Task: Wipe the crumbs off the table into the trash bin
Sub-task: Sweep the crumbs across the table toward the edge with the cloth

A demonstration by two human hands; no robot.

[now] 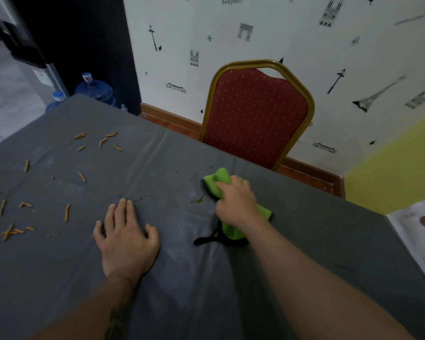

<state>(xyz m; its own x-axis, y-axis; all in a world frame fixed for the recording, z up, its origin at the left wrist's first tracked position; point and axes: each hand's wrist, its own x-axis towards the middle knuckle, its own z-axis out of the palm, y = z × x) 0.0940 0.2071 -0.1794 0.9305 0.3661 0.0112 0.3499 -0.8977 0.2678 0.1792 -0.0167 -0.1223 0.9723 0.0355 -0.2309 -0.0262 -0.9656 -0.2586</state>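
— So, what might go wrong?
— No trash bin is in view, so the orange stick-shaped crumbs (66,212), scattered well left of the cloth, could get flicked onto the floor. The thin grey table (157,153) cover might bunch, too
— Hands?
— The right hand (236,200) is clenched on a soft green cloth (219,179) beside a glossy smear (197,200); the left hand (125,231) lies flat, fingers spread, holding nothing

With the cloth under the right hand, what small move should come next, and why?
Probably sweep the green cloth leftward: the right hand presses it on the grey table, while the orange crumbs lie scattered left of the flat left hand. No trash bin is in view.
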